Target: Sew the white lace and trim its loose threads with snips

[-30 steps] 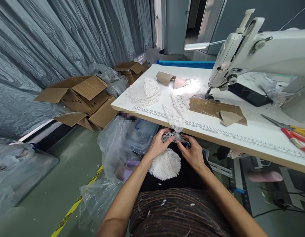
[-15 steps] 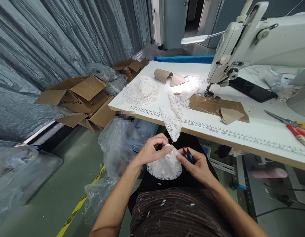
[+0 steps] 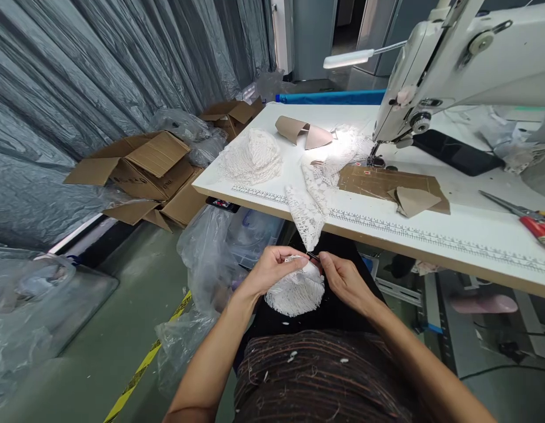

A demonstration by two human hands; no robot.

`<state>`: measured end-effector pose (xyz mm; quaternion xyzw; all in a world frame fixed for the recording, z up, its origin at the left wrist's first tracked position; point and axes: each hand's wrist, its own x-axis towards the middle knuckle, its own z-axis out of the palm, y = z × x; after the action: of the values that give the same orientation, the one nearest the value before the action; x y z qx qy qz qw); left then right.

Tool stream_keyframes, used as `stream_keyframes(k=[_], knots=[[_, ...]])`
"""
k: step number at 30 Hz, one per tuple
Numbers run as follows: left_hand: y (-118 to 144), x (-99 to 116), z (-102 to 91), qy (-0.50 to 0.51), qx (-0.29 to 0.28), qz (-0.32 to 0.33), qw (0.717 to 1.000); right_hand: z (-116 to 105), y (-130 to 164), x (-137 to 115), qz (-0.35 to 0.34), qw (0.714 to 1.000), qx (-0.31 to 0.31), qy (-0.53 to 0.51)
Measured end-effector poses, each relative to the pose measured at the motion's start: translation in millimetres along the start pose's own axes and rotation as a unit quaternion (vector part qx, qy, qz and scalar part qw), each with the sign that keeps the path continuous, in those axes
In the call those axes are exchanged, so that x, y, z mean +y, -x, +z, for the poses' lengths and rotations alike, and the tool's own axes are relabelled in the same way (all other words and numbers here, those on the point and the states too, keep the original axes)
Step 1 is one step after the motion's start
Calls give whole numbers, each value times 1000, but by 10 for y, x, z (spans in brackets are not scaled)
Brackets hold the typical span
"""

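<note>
My left hand pinches the top of a white lace piece, cup-shaped, above my lap. My right hand is closed around small dark thread snips, mostly hidden by the fingers. Their tips reach toward the top of the held piece, where a strip of white lace hangs over the table edge and tapers to a point. That strip runs back across the table toward the sewing machine's needle. A pile of white lace pieces lies on the table's left part.
The white sewing machine stands at the right of the table. Brown card, curved card pieces and red-handled scissors lie on it. Cardboard boxes and plastic bags sit on the floor at left.
My right hand has turned and brought the snips from beside the lace cup up to its top, by the lace strip's point. My left hand keeps its pinch. The view has shifted slightly.
</note>
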<state>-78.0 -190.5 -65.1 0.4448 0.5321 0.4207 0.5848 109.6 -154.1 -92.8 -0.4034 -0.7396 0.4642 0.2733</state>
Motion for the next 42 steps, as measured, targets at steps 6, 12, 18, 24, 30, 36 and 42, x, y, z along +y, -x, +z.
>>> stream_keyframes(k=[6, 12, 18, 24, 30, 36, 42], knots=[[-18, 47, 13, -33, 16, 28, 999, 33, -88, -18, -27, 997, 18, 66], [-8, 57, 17, -40, 15, 23, 999, 29, -29, -43, -36, 995, 20, 88], [-14, 58, 5, -75, 15, 37, 996, 65, -4, -66, -54, 981, 78, 167], [-1, -11, -15, -111, 21, 58, 992, 96, -127, -34, -21, 978, 205, -15], [130, 100, -127, -163, 48, 131, 977, 176, -210, -179, -46, 965, 251, -55], [232, 263, -238, -209, 142, 303, 919, 165, 214, -314, -97, 971, 217, -29], [20, 98, -50, -156, 15, 272, 949, 160, 445, -306, -58, 987, 102, -108]])
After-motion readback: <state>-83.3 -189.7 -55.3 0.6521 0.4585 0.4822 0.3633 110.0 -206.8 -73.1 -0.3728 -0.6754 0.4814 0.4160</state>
